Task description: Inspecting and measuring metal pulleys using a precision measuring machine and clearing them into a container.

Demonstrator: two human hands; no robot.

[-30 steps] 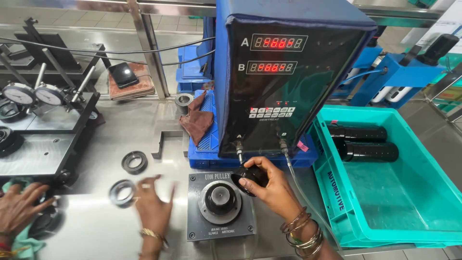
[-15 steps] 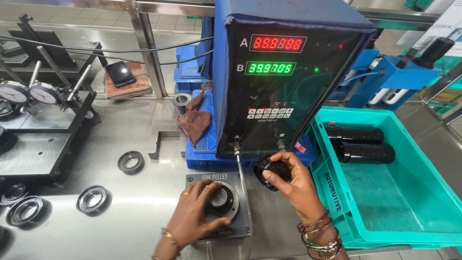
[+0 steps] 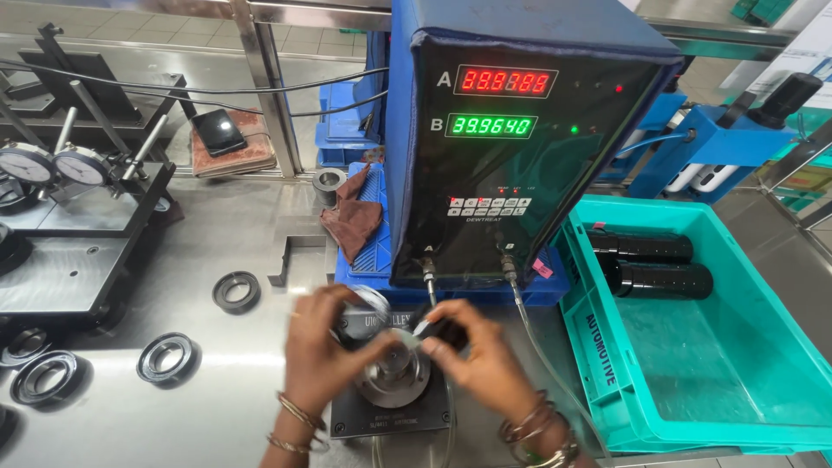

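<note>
Both hands meet over a small square gauge fixture point(image 3: 392, 407) with a round metal plug in its middle. My left hand point(image 3: 334, 351) holds a ring-shaped part at the fixture's upper left; motion blur hides its detail. My right hand point(image 3: 477, 360) pinches a small dark piece just right of the plug. Behind the hands stands a tall dark-blue measuring unit point(image 3: 520, 147) with a red and a green number display. Two hoses point(image 3: 520, 303) run from its base down toward the fixture.
Black ring seals lie on the steel table at left point(image 3: 236, 290), point(image 3: 166, 357), point(image 3: 43, 377). A dial-gauge stand point(image 3: 52, 165) sits far left. A teal crate point(image 3: 763, 347) at right holds two black cylinders point(image 3: 663, 264). A brown cloth point(image 3: 355, 217) drapes over a blue tray.
My left hand came from the ring seals on the left to the fixture and now lifts a ring there. My right hand dropped from the unit's base toward the plug. The displays lit and changed.
</note>
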